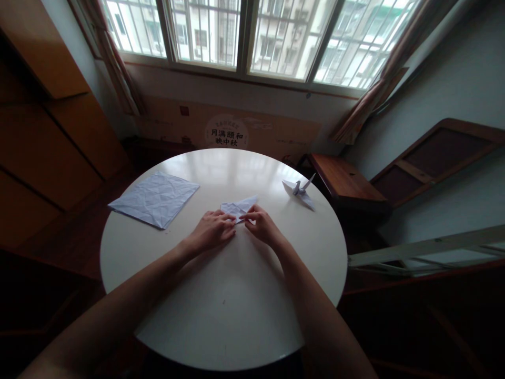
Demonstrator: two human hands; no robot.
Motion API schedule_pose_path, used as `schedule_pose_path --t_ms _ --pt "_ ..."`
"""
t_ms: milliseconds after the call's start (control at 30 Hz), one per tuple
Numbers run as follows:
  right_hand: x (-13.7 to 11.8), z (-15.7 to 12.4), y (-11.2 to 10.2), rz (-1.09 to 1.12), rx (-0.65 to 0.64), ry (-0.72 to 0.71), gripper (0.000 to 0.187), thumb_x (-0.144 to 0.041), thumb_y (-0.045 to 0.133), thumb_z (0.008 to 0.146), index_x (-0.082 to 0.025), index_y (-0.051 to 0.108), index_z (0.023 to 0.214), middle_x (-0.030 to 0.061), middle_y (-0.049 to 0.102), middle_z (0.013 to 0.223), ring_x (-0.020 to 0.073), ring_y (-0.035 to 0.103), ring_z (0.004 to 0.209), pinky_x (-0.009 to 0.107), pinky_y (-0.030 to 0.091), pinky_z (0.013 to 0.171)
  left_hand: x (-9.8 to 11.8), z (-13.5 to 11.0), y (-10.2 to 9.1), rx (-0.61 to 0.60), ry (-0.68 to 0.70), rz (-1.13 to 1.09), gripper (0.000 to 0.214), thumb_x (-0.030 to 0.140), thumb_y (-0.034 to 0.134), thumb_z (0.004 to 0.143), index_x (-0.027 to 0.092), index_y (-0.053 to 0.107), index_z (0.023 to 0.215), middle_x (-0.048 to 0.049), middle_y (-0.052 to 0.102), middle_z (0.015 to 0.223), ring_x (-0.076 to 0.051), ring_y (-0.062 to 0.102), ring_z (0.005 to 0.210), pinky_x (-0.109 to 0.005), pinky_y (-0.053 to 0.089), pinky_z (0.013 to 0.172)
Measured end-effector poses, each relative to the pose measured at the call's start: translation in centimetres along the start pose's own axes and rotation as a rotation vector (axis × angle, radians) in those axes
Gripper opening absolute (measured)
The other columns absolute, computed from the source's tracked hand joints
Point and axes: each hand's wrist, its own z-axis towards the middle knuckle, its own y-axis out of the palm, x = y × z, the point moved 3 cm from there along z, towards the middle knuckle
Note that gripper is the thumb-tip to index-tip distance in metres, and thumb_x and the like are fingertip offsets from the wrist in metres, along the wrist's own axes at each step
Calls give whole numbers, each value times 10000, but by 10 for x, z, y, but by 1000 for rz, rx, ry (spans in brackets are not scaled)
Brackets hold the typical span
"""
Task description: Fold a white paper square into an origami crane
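A partly folded white paper piece (240,206) lies near the middle of the round white table (221,305). My left hand (213,230) rests on its near left part, fingers curled and pressing it down. My right hand (260,223) pinches the paper's near edge from the right. The two hands almost touch over the paper, and they hide its near part.
A creased square white sheet (155,199) lies flat at the table's left. A finished paper crane (299,188) stands near the table's right rim. A dark wooden bench (343,181) stands beyond the right rim, and wooden cabinets (47,131) line the left.
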Motion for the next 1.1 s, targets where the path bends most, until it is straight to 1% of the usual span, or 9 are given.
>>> schedule_pose_path --t_ms 67,167,233,333,433,567,800,967,1100 --pt "-5 -2 4 -6 -60 -42 278 -112 589 826 -260 750 997 33 587 938 134 562 855 258 441 837 -1 0 -1 10 -16 13 236 320 546 897 267 711 1058 -34 682 1160 -250 582 1043 -403 429 885" --pt "-10 -4 7 -41 -101 -63 275 -162 598 851 -289 735 1053 37 578 956 137 555 869 258 434 840 -1 0 -1 23 -23 36 238 315 535 900 266 710 1054 -28 684 1143 -245 579 1039 -386 442 863" --pt "-12 -4 7 -74 -114 -67 230 -218 606 868 -291 741 1039 40 582 961 141 555 877 260 427 840 0 0 0 24 -25 51 235 306 534 896 257 714 1040 -32 683 1138 -245 579 1037 -383 449 857" --pt "-13 -4 7 -143 -132 -54 191 -309 585 898 -283 763 962 43 600 952 146 556 869 264 414 834 1 0 2 19 -34 64 233 291 531 891 239 722 1014 -46 688 1119 -255 582 1028 -396 456 851" --pt "-14 -3 7 -218 -126 -33 239 -371 546 921 -286 769 928 41 617 934 154 552 851 271 399 812 2 1 2 18 -34 65 229 283 530 887 231 732 982 -55 694 1092 -257 589 1014 -398 461 841" --pt "-18 -3 5 -297 -114 12 260 -405 533 924 -300 770 915 43 631 947 175 537 870 288 380 795 1 1 2 25 -34 69 229 288 530 889 230 738 965 -55 696 1091 -255 588 1014 -393 464 840" --pt "-22 -4 -3 -376 -113 99 260 -396 529 923 -292 767 937 59 637 1009 205 507 933 321 358 837 2 1 2 -1 -46 93 225 279 529 892 234 734 972 -34 687 1140 -250 584 1033 -393 464 844" --pt "-18 -4 -6 -400 -91 136 235 -371 546 912 -292 761 961 56 644 1009 213 502 933 327 352 827 3 1 1 -9 -58 98 230 288 526 897 225 735 972 -43 691 1131 -247 582 1034 -384 463 848" --pt "-13 -4 -10 -436 -52 179 262 -379 530 918 -269 767 931 73 645 994 233 501 951 342 355 812 2 2 3 2 -51 98 232 294 523 900 230 743 929 -29 684 1150 -243 582 1020 -384 461 847"
